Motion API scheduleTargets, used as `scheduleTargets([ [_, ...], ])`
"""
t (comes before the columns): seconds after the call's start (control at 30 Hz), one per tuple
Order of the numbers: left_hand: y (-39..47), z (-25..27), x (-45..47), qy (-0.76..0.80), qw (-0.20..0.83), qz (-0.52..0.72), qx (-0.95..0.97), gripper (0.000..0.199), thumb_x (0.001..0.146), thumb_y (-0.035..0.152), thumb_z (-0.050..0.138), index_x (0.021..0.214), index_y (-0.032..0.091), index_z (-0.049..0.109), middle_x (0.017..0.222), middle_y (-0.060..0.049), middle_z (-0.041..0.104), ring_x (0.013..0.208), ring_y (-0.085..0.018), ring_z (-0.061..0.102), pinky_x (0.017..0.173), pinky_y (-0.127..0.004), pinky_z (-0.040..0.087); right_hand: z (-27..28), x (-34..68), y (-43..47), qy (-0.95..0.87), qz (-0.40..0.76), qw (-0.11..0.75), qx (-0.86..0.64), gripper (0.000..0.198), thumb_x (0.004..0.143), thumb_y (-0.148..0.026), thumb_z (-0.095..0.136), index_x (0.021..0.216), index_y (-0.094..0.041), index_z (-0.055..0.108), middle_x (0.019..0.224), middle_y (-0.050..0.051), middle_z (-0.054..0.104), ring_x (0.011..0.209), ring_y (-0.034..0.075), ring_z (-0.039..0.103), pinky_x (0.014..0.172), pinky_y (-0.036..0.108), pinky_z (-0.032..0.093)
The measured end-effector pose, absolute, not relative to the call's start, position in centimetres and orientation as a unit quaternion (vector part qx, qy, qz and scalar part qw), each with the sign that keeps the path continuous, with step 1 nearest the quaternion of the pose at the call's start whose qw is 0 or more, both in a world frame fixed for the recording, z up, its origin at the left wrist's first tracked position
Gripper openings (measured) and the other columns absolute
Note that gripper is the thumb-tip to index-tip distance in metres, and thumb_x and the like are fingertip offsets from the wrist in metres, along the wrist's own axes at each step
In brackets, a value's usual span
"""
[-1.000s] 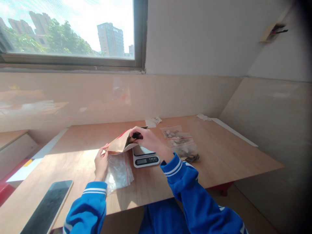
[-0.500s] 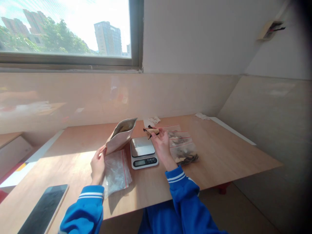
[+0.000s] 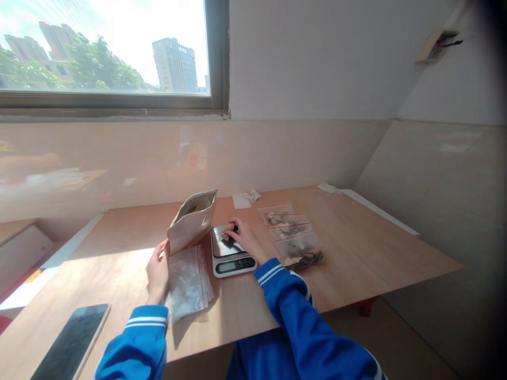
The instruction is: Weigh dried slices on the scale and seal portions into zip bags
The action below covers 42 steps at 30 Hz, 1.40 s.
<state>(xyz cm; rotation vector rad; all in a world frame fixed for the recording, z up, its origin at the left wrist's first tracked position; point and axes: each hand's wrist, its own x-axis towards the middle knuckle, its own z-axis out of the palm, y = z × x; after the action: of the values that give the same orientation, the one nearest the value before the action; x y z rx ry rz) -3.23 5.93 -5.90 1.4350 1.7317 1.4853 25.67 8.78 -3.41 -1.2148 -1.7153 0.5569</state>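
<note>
Wood forms the top of the table point(image 3: 376, 243). Near its left edge lies a phone point(image 3: 71, 343). Clear plastic bags point(image 3: 188, 287) lie left of the scale point(image 3: 235, 265); filled bags point(image 3: 291, 227) with red seal lines lie to its right. White paper point(image 3: 241, 201) lies at the back. The right hand point(image 3: 245, 237) hides part of the scale plate. Left hand point(image 3: 157, 272): fingers closed on the lower corner of the paper bag point(image 3: 194, 227), tilted, mouth open. Right hand: forearm angled inward, 2 white cuff stripes visible, fingers gripping a dried piece point(image 3: 227, 229) at the plate; contact with the plate cannot be determined.
</note>
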Motion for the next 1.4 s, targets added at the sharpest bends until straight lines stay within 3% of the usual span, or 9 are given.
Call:
scheduleTargets([
  [0.13,6.0,-5.9,-3.2,0.625,0.225,0.54,0.516,0.041,0.085,0.048,0.048,0.114,0.022,0.064,0.113,-0.01,0.068,0.105,-0.027,0.063,0.092,-0.04,0.05,-3.0,26.1,8.7,-0.725,0.142,0.394,-0.547,0.024,0.08,-0.033,0.07,0.1,-0.019,0.065,0.117,0.011,0.058,0.114,0.025,0.05,0.099,0.041,0.037],
  [0.27,5.9,-5.8,-3.1,0.622,0.239,0.542,0.512,0.042,0.085,0.047,0.049,0.115,0.021,0.064,0.114,-0.01,0.067,0.106,-0.027,0.062,0.093,-0.039,0.049,-2.9,26.5,8.8,-0.729,0.115,0.365,-0.568,0.027,0.083,-0.037,0.067,0.104,-0.02,0.067,0.125,0.013,0.053,0.123,0.028,0.043,0.102,0.043,0.033],
  [0.43,5.9,-5.8,-3.1,0.62,0.242,0.542,0.513,0.045,0.085,0.049,0.048,0.116,0.02,0.063,0.114,-0.011,0.067,0.105,-0.026,0.062,0.092,-0.038,0.049,-2.5,27.3,9.0,-0.747,0.127,0.397,-0.518,0.025,0.092,-0.025,0.052,0.111,-0.02,0.066,0.121,0.011,0.058,0.12,0.023,0.048,0.104,0.041,0.035],
  [0.67,5.8,-5.7,-2.9,0.621,0.246,0.546,0.506,0.048,0.084,0.049,0.049,0.117,0.017,0.063,0.114,-0.012,0.067,0.104,-0.024,0.062,0.092,-0.036,0.048,-3.1,28.1,9.9,-0.75,0.14,0.386,-0.518,0.033,0.089,-0.014,0.047,0.119,-0.016,0.061,0.125,0.012,0.059,0.12,0.021,0.05,0.106,0.038,0.035],
  [0.8,5.8,-5.7,-3.0,0.627,0.243,0.54,0.506,0.047,0.085,0.049,0.048,0.117,0.018,0.063,0.114,-0.012,0.067,0.103,-0.024,0.063,0.091,-0.036,0.049,-3.3,28.3,9.8,-0.741,0.14,0.376,-0.539,0.029,0.084,-0.008,0.051,0.11,-0.01,0.063,0.114,0.015,0.063,0.11,0.023,0.056,0.1,0.038,0.041],
  [1.0,5.8,-5.7,-2.9,0.624,0.235,0.544,0.509,0.045,0.086,0.047,0.048,0.116,0.017,0.063,0.113,-0.011,0.068,0.103,-0.023,0.064,0.091,-0.036,0.05,-3.0,27.6,7.3,-0.732,0.152,0.388,-0.54,0.025,0.086,-0.009,0.048,0.104,-0.013,0.064,0.106,0.011,0.065,0.104,0.021,0.058,0.096,0.038,0.044],
  [1.1,5.7,-5.6,-2.8,0.62,0.241,0.546,0.508,0.043,0.086,0.045,0.049,0.116,0.018,0.063,0.114,-0.011,0.068,0.104,-0.023,0.063,0.092,-0.036,0.049,-0.6,26.9,5.6,-0.713,0.174,0.428,-0.527,0.026,0.088,-0.011,0.045,0.108,-0.014,0.062,0.108,0.011,0.065,0.103,0.021,0.06,0.094,0.037,0.046],
  [1.27,5.6,-5.5,-2.6,0.612,0.241,0.556,0.509,0.042,0.085,0.045,0.051,0.114,0.018,0.064,0.115,-0.011,0.067,0.107,-0.023,0.062,0.095,-0.037,0.048,8.5,25.1,1.6,-0.741,0.063,0.55,-0.38,0.025,0.095,-0.023,0.042,0.116,-0.019,0.057,0.118,0.009,0.058,0.117,0.018,0.051,0.103,0.035,0.039],
  [1.4,5.7,-5.6,-2.6,0.598,0.254,0.564,0.51,0.043,0.084,0.044,0.051,0.115,0.017,0.064,0.114,-0.011,0.068,0.103,-0.023,0.064,0.091,-0.035,0.05,13.6,22.7,0.1,-0.856,0.016,0.427,-0.29,0.028,0.092,-0.032,0.054,0.116,-0.019,0.055,0.116,0.009,0.059,0.116,0.02,0.052,0.102,0.036,0.04],
])
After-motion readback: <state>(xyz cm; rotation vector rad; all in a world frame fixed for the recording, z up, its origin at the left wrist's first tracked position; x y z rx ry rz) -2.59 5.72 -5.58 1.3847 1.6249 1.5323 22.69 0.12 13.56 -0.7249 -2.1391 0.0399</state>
